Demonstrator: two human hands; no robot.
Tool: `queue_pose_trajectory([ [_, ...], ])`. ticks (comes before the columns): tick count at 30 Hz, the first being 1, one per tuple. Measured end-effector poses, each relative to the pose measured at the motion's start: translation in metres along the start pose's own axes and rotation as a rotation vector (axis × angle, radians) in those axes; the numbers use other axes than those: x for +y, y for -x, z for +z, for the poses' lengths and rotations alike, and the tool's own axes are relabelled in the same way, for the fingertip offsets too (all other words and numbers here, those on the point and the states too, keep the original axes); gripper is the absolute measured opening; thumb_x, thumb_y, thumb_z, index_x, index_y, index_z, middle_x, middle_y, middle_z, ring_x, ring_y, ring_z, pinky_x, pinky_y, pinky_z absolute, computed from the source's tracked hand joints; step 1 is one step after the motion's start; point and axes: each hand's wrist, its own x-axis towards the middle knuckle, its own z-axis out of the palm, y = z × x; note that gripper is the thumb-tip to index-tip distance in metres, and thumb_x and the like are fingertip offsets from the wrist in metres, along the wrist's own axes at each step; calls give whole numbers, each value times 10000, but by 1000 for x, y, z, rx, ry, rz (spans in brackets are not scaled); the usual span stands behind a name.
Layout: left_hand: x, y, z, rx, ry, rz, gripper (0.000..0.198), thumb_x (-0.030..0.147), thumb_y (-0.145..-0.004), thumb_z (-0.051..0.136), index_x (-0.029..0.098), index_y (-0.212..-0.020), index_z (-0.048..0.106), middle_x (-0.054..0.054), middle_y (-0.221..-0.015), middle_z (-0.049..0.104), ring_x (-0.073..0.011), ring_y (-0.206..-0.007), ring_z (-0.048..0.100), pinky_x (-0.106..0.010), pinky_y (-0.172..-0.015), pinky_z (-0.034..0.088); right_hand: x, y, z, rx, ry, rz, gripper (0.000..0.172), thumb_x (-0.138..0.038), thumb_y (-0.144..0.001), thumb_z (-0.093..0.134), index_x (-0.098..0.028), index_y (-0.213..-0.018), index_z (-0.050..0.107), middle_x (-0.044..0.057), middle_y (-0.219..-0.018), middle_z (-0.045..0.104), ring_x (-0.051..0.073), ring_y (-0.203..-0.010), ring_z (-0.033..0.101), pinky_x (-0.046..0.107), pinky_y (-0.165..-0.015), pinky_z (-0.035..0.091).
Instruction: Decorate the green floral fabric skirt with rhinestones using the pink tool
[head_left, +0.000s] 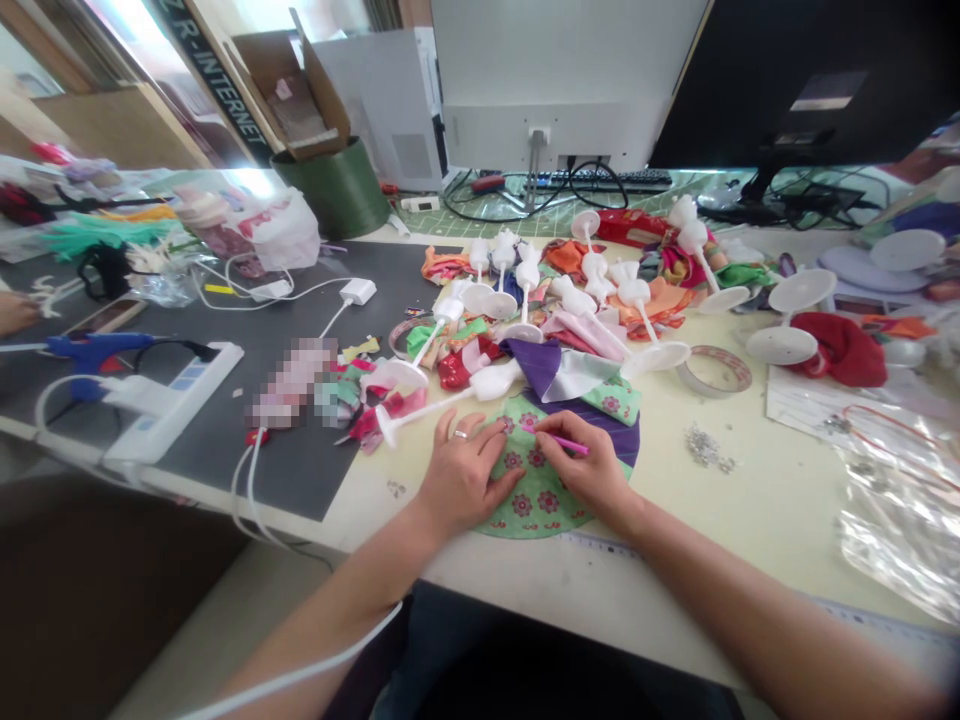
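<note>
A green fabric piece with pink flowers [535,508] lies on the table in front of me, partly over a purple striped fabric [628,445]. My left hand [463,472] rests on the green fabric's left side, its fingers stretched out and a ring on one of them. A slim magenta pen [568,443] is pinched in my right hand [589,470], its tip at the fabric near my left fingertips. Just beyond my hands lies a white plastic doll form [491,382] with a stem and disc base.
Behind are several white figures on round stands [527,280] among colourful cloth scraps. To the right are a tape roll [714,372], small silvery bits [709,448] and clear plastic film [892,520]. At left sit a power strip [180,400], a blue glue gun [97,360] and trailing cables.
</note>
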Motion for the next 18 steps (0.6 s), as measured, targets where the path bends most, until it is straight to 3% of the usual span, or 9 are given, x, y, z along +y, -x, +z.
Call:
queue_pose_trajectory([
  [9,-1,1,0,42,36,-71,243,279,-913,484,169,-1069,635,-82,-1092,701,-291,-1095,549,-524,-1042,261,-1,0,0,2,-44,27,131,-294,-825,538,-194,-801,621,13,-737,665,146,-657,604,259,-619,478],
  [18,-2,-2,-2,8,43,-40,227,307,-912,497,168,-1008,647,-80,-1154,681,-290,-1112,542,-518,-1041,266,1,0,0,-4,-35,5,118,-287,-821,541,-199,-803,618,12,-743,667,151,-670,606,264,-633,477],
])
